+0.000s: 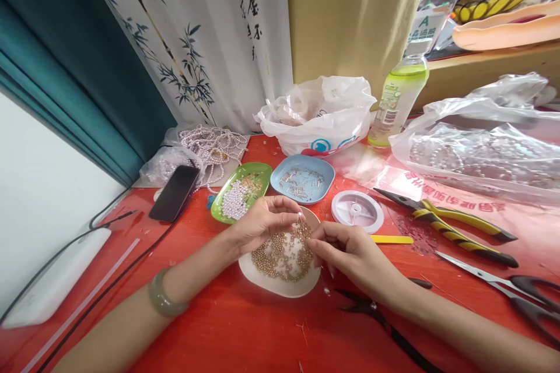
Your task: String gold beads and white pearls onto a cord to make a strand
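Observation:
My left hand [272, 222], with a jade-like bangle on its wrist, is pinched over the white dish [280, 289]. At its fingertips shows a small white pearl bead [300, 214]. My right hand [343, 247] is also pinched, close by at the dish's right rim; what lies between its fingertips is too small to make out. Small gold beads [273, 259] fill much of the dish under both hands. Behind it stand a green dish [261, 170] of pearl and gold beads and a blue dish [283, 191] with small metal pieces.
Right of my hands lie a white spool [357, 211], yellow-handled pliers [441, 221], scissors [494, 280] and dark-handled pliers [389, 326]. A phone [175, 193] and pearl strands [214, 145] are at the left. Plastic bags [324, 122] and a bottle [396, 99] stand behind.

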Motion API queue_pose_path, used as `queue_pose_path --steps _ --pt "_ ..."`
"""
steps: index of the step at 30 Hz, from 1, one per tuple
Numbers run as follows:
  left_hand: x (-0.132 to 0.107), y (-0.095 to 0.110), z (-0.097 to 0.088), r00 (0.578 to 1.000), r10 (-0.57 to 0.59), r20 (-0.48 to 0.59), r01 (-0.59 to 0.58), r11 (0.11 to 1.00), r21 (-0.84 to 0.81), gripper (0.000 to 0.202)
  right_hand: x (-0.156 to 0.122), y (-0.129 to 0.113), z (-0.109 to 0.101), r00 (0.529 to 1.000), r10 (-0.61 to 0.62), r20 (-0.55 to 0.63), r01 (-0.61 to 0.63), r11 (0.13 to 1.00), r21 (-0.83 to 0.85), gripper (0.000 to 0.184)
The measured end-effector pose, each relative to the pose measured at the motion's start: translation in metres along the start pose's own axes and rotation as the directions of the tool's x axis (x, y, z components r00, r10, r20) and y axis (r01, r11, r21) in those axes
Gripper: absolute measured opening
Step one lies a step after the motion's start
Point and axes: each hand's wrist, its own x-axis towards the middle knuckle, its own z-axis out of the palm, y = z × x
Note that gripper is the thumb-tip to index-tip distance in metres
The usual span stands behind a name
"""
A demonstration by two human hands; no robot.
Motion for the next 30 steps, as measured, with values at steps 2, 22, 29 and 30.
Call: queue_pose_path --steps 2,22,29,30 --pt "0.0001 0.0 -0.0003 1.0 0.007 0.006 -0.007 1.0 0.003 0.015 0.001 0.0003 0.0 1.0 0.003 0.002 -0.003 1.0 0.003 0.018" --pt "0.0001 -0.0047 0.0012 0.984 0.178 0.028 -0.18 0.971 0.155 0.016 -0.0003 -0.0001 -0.0018 1.0 -0.01 0.004 0.011 1.0 -0.002 0.019" --pt "-0.002 -0.0058 0.0044 0.989 0.132 0.068 -0.142 0.974 0.178 0.039 0.0017 0.0017 -0.0025 0.997 -0.065 -0.034 0.063 0.996 -0.061 0.023" --pt "-0.0024 -0.0059 0.005 0.989 0.125 0.074 -0.137 0.971 0.194 0.041 0.002 0.0021 -0.0026 0.997 -0.067 -0.031 0.065 0.996 -0.067 0.023"
